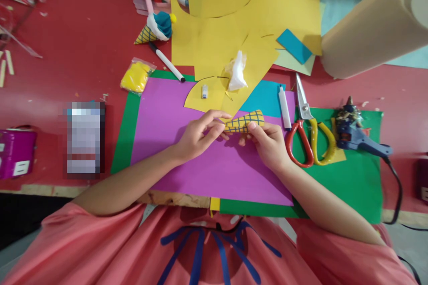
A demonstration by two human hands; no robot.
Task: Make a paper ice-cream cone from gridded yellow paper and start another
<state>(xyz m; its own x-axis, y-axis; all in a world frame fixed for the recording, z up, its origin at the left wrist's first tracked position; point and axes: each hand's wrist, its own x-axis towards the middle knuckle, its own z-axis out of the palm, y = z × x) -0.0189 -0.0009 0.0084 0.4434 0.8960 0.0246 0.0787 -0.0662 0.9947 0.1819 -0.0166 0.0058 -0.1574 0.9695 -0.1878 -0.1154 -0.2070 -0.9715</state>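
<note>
A rolled yellow paper cone (245,121) with a dark grid drawn on it lies sideways above the purple sheet (207,164), held between both hands. My left hand (197,136) pinches its narrow end with fingers and thumb. My right hand (269,142) grips the cone's wider part from below. Just behind the cone lie cut yellow paper pieces (214,53) and a white crumpled bit (237,71).
Red-and-yellow-handled scissors (306,136) and a blue glue gun (356,136) lie right on green paper (351,182). A white glue stick (284,107), black-tipped marker (167,63), yellow bag (135,76), finished paper ice-cream cone (155,29), beige paper roll (368,31) and purple box (15,151) surround them.
</note>
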